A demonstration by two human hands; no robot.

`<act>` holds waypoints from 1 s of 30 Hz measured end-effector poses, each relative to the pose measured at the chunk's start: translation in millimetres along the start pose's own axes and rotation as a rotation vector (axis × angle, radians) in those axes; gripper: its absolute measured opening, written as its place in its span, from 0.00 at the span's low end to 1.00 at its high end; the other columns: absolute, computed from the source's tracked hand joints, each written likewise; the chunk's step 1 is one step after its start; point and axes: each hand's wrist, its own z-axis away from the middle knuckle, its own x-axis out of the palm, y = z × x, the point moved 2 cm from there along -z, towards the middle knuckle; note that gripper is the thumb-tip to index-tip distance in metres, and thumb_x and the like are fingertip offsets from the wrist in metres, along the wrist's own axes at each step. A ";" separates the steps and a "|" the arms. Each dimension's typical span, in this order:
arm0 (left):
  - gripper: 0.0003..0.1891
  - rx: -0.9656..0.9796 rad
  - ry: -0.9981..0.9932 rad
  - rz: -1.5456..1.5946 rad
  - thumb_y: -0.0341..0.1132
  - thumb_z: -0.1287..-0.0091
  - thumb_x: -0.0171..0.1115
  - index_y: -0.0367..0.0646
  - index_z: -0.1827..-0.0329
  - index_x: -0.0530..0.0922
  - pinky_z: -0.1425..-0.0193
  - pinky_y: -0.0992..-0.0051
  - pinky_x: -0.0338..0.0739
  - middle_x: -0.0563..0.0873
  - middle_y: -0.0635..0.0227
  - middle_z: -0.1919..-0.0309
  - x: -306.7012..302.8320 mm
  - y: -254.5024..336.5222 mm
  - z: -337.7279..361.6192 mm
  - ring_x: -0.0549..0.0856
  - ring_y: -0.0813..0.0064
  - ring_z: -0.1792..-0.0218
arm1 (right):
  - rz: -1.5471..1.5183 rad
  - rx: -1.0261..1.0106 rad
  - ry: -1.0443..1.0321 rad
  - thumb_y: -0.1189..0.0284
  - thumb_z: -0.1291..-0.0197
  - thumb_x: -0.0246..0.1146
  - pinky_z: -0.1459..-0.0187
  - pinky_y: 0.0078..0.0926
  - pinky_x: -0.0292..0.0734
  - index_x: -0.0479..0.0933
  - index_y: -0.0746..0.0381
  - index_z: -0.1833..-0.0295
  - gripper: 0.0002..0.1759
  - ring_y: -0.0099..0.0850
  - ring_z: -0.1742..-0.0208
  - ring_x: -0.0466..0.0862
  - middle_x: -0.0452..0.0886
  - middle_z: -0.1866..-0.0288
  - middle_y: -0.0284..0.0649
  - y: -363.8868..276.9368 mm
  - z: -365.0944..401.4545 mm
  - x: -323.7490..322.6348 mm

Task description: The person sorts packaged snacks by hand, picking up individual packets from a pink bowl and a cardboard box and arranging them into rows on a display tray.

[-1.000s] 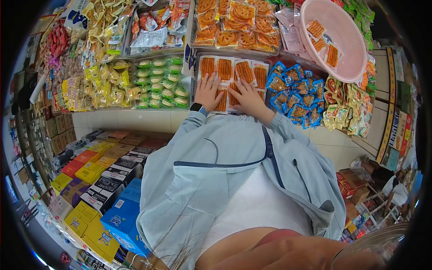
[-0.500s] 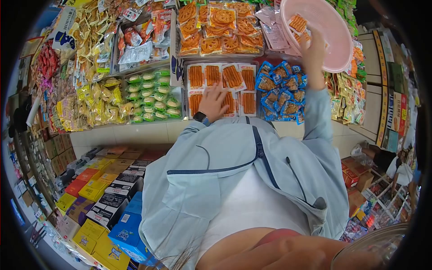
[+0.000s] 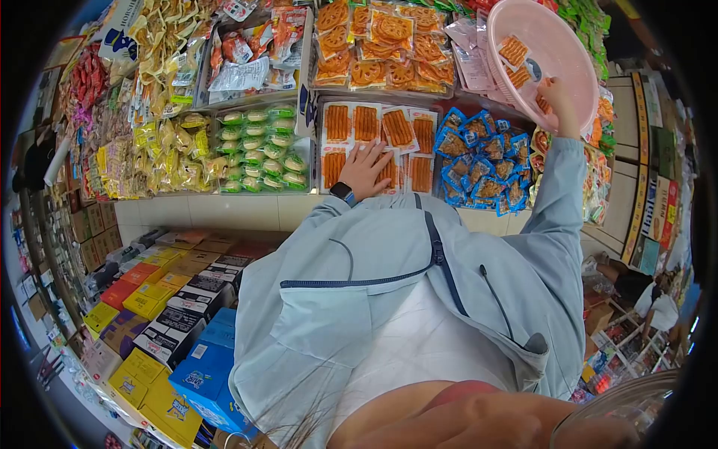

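My left hand [image 3: 365,169], with a black watch at the wrist, lies with fingers spread on flat packets of orange-brown snack strips [image 3: 420,173] in a bin. At the upper right, my right hand [image 3: 555,93] reaches into a pink plastic basket [image 3: 580,56]. Its fingers are bent round one strip packet [image 3: 544,105] inside. More packets [image 3: 513,51] lie in the same basket, near its left wall. The basket rests over the bins, tilted a little.
Blue snack packets [image 3: 482,161] fill the bin right of the strips. Green-and-white packs [image 3: 262,150] lie to the left, lotus-slice packets [image 3: 389,30] behind. Stacked boxes [image 3: 209,374] stand at the lower left. A person [image 3: 662,310] is partly visible at the far right.
My right hand has moved down and right inside the basket, away from the packets at its left side. My left hand stays on the strip packets. The whole view has shifted slightly.
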 end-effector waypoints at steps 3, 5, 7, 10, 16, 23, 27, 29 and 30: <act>0.36 0.001 0.006 0.008 0.56 0.35 0.57 0.55 0.25 0.63 0.21 0.49 0.45 0.62 0.62 0.24 -0.1 -0.2 1.2 0.57 0.60 0.23 | -0.390 0.052 -0.109 0.63 0.43 0.64 0.63 0.28 0.77 0.74 0.61 0.35 0.29 0.30 0.63 0.83 0.84 0.59 0.42 -80.4 74.5 -73.4; 0.37 -0.002 0.010 0.018 0.56 0.36 0.58 0.55 0.24 0.63 0.21 0.49 0.46 0.61 0.62 0.24 -0.1 0.6 0.0 0.57 0.60 0.23 | -0.787 -0.068 -0.241 0.63 0.42 0.63 0.63 0.23 0.75 0.72 0.58 0.31 0.32 0.24 0.59 0.81 0.82 0.53 0.38 -102.5 114.3 -69.1; 0.38 -0.003 0.008 0.029 0.55 0.37 0.60 0.56 0.24 0.62 0.22 0.49 0.47 0.59 0.62 0.23 0.2 -0.3 0.5 0.56 0.59 0.22 | -1.058 -0.202 -0.605 0.63 0.41 0.63 0.61 0.20 0.74 0.71 0.56 0.30 0.32 0.23 0.55 0.79 0.80 0.49 0.37 -147.9 162.4 -51.8; 0.38 0.015 0.040 0.039 0.55 0.38 0.61 0.54 0.25 0.64 0.22 0.49 0.48 0.59 0.59 0.23 1.2 -1.2 1.4 0.56 0.56 0.22 | -1.017 -0.223 -1.036 0.65 0.40 0.63 0.52 0.18 0.73 0.71 0.59 0.30 0.31 0.24 0.48 0.79 0.79 0.45 0.36 -216.7 209.5 9.4; 0.37 -0.079 0.096 0.218 0.50 0.42 0.66 0.44 0.31 0.68 0.23 0.50 0.53 0.62 0.49 0.28 -0.6 -2.8 2.2 0.59 0.49 0.26 | -0.120 -0.773 -0.070 0.63 0.43 0.68 0.33 0.48 0.65 0.66 0.62 0.30 0.36 0.51 0.30 0.65 0.61 0.27 0.56 -239.8 238.0 183.8; 0.36 -0.002 0.142 0.116 0.48 0.43 0.67 0.41 0.33 0.69 0.24 0.50 0.55 0.63 0.48 0.29 -2.1 -2.6 -0.8 0.63 0.47 0.28 | -0.129 -0.744 -0.118 0.63 0.43 0.67 0.35 0.47 0.68 0.66 0.60 0.29 0.37 0.56 0.33 0.66 0.61 0.26 0.52 -231.7 243.2 197.1; 0.36 -0.031 0.136 0.132 0.48 0.42 0.66 0.41 0.33 0.69 0.24 0.49 0.55 0.63 0.48 0.29 -1.7 -2.8 -1.4 0.63 0.47 0.28 | -0.048 -0.862 -0.110 0.63 0.42 0.66 0.37 0.46 0.71 0.67 0.60 0.29 0.35 0.54 0.37 0.71 0.63 0.26 0.49 -232.3 227.3 200.3; 0.36 -0.038 0.134 0.136 0.48 0.42 0.66 0.41 0.33 0.69 0.24 0.49 0.54 0.63 0.48 0.29 0.4 -1.1 0.0 0.62 0.47 0.28 | -0.073 -0.794 -0.137 0.62 0.43 0.67 0.37 0.45 0.71 0.67 0.60 0.29 0.36 0.54 0.38 0.72 0.64 0.26 0.49 -238.9 225.2 196.7; 0.36 -0.038 0.131 0.133 0.48 0.42 0.66 0.40 0.33 0.69 0.24 0.49 0.54 0.63 0.48 0.29 0.1 -1.1 -0.2 0.62 0.47 0.28 | -0.086 -0.760 -0.151 0.62 0.43 0.67 0.38 0.45 0.71 0.67 0.60 0.29 0.36 0.53 0.39 0.72 0.64 0.27 0.48 -242.5 225.3 194.5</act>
